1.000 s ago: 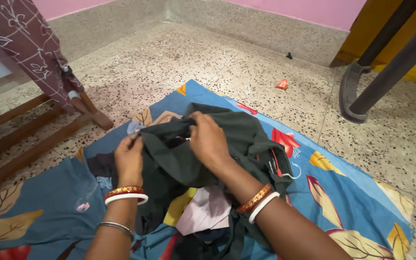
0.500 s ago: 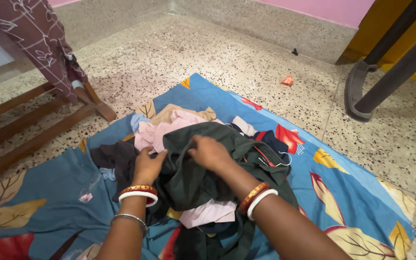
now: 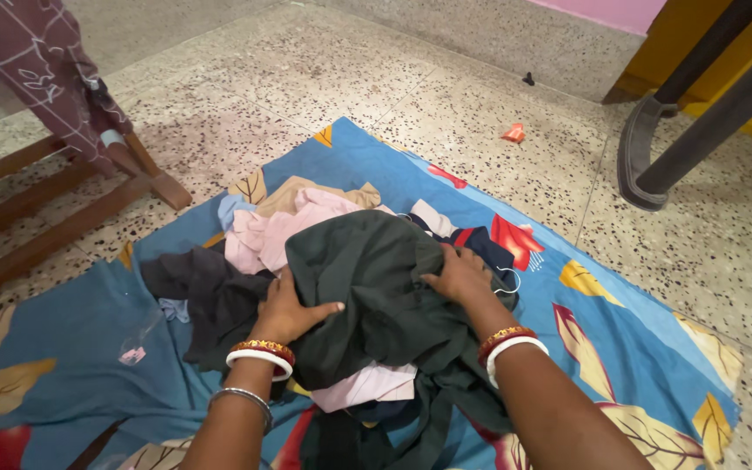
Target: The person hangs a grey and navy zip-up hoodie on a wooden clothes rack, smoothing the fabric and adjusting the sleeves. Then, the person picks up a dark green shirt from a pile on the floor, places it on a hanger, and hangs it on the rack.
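Both hands press a dark green garment (image 3: 376, 278) bunched atop a clothes pile: left hand (image 3: 287, 306) spread flat on its near-left edge, right hand (image 3: 460, 277) curled over its right side, garment between them.

I am seeing no packages, signs or screens here. The only label-like thing is a small pale pink and white patch (image 3: 131, 355) lying on the blue sheet (image 3: 71, 348) to the left of my left hand (image 3: 292, 309); it is too small to make out clearly.
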